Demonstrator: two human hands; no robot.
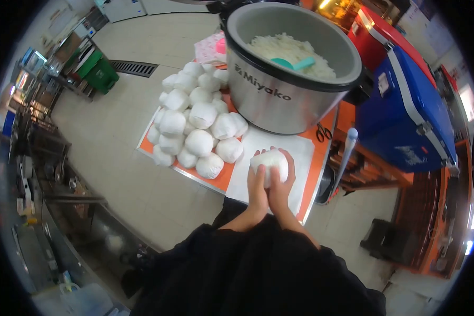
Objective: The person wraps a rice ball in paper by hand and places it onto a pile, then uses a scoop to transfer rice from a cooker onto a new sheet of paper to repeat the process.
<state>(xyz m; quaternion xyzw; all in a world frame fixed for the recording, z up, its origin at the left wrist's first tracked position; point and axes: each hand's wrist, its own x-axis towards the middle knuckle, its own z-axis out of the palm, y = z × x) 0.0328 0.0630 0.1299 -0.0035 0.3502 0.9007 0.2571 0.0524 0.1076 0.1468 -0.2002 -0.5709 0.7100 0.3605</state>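
Both my hands are closed around one white wrapped rice bundle (pixel 271 159), held above a white paper sheet (pixel 238 181). My left hand (pixel 256 185) presses its left side, and my right hand (pixel 283 188) wraps the right side with the thumbs toward me. Just to the left, a pile of similar white wrapped bundles (pixel 200 115) is heaped on the orange table (pixel 222 178). Beyond my hands stands a large steel rice cooker (pixel 276 108) marked Miyako, open, with cooked rice (pixel 279 46) and a turquoise scoop (pixel 303 63) inside.
Black-handled scissors (pixel 323 132) lie right of the cooker. A blue cooler box (pixel 405 113) and a red cooler (pixel 366 39) stand further right. A pink-patterned packet (pixel 208 48) sits behind the pile. A green bin (pixel 98 72) is across the tiled floor.
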